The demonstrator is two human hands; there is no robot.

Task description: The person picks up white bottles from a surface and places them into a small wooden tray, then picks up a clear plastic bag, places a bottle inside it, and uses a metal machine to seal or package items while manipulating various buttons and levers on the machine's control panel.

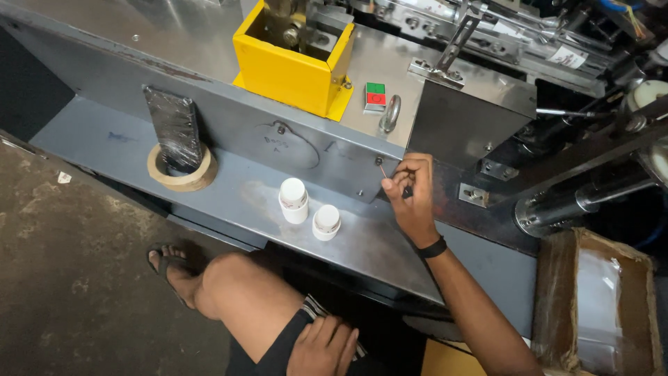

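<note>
Right hand (410, 191) pinched around a thin red-tipped stick (382, 169), held against the grey machine panel (306, 143) beside a bolt. Left hand (325, 346) rested loose on thigh. Two white bottles (293, 200) stood nearby on ledge.

Painted steel ledge (229, 198) with plastic bottles (293, 200), as we see them.
Beside the bottles we note matt grey paint, scuffed; behind them, a glossy yellow housing (292, 69) and brushed metal plate (459, 122).

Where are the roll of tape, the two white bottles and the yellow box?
roll of tape (182, 179), head view, front rim.
white bottles (293, 200), head view, left bottle's body.
yellow box (285, 73), head view, front wall.
</note>
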